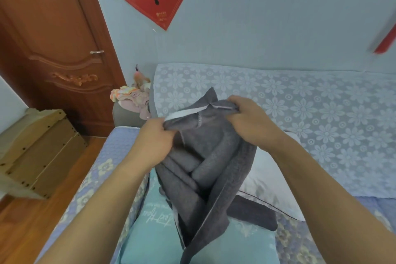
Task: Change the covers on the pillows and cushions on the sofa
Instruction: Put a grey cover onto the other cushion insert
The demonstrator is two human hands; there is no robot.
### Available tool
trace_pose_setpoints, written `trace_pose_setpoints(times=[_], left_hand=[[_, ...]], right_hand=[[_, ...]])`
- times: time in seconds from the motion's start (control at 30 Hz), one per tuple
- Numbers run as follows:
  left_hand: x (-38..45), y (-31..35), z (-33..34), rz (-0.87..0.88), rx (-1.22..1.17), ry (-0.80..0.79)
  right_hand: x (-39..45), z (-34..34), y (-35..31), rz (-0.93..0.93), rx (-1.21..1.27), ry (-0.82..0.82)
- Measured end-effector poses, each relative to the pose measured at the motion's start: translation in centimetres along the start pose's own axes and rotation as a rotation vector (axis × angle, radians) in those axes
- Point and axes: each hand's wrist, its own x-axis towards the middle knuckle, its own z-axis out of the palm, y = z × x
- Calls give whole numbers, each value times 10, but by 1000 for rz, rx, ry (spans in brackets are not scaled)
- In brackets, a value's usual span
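A dark grey fleece cover [212, 169] hangs bunched in front of me over the sofa. My left hand [153, 141] grips its top edge on the left, by a pale tape-like strip. My right hand [250, 120] grips the same edge on the right. Beneath the cover lies a teal cushion [154, 225] with white script. A white bare pillow [270, 176] lies to the right, partly hidden by the cover and my right forearm.
The sofa's back [300, 100] wears a blue floral lace throw, and the seat [111, 156] a quilted floral one. Pink and orange cloths [132, 96] are heaped on the left armrest. A wooden crate [40, 152] stands on the floor at left, by a brown door [53, 38].
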Motion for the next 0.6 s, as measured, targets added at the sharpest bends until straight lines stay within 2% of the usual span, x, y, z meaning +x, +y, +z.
trace_pose_setpoints(times=[0.03, 0.1, 0.13, 0.2, 0.3, 0.4, 0.47, 0.5, 0.6], left_hand=[[1, 1, -3, -7, -60, 51], [0, 3, -4, -2, -167, 43], [-1, 3, -2, 4, -216, 5], [-6, 3, 5, -5, -256, -95], [-9, 0, 11, -51, -198, -223], [-8, 0, 2, -123, -320, -416], [-5, -5, -4, -121, -289, -503], [-3, -7, -5, -117, -229, -459], [6, -18, -2, -75, -17, -123]], right_hand=[[-5, 4, 4, -25, -40, -83], [-9, 14, 21, -14, -200, -250], [-8, 18, 30, -16, -330, -276], [-4, 19, 41, 34, -474, -187], [1, 4, 36, 183, -244, -61], [3, -3, 29, 223, -76, -106], [1, -5, 27, 216, -24, -154], [-1, -5, 25, 218, 4, -182], [-10, 0, 18, 219, 185, -362]])
